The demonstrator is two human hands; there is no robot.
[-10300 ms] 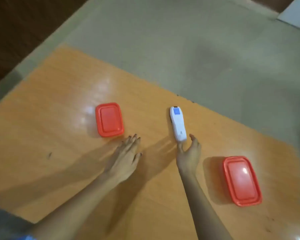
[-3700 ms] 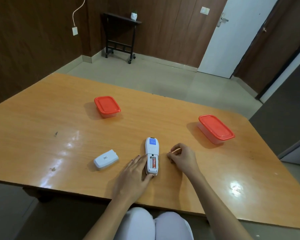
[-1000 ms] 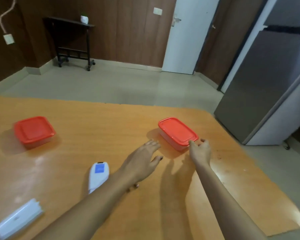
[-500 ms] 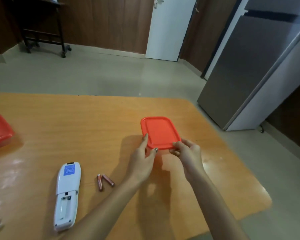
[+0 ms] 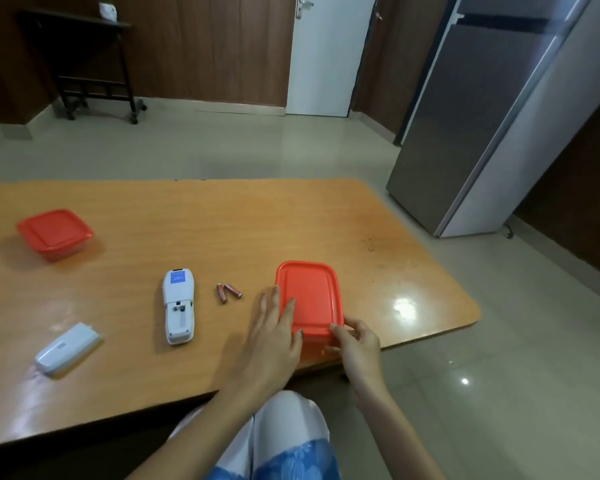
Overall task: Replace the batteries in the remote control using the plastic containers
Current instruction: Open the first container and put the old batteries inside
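A plastic container with a red lid sits near the table's front edge. My left hand lies flat against its left side, fingers apart and touching the lid's edge. My right hand pinches the lid's near right corner. The white remote control lies face down to the left with its battery bay uncovered and empty. Two small red batteries lie between the remote and the container. The remote's white back cover rests at the front left. A second red-lidded container stands shut at the far left.
The orange wooden table ends just right of the near container, with a rounded corner. A grey fridge stands on the floor beyond the right edge. My lap is under the front edge.
The container has come closer to the front edge of the table. My left hand has spread along its left side, and my right hand has moved to the lid's near right corner.
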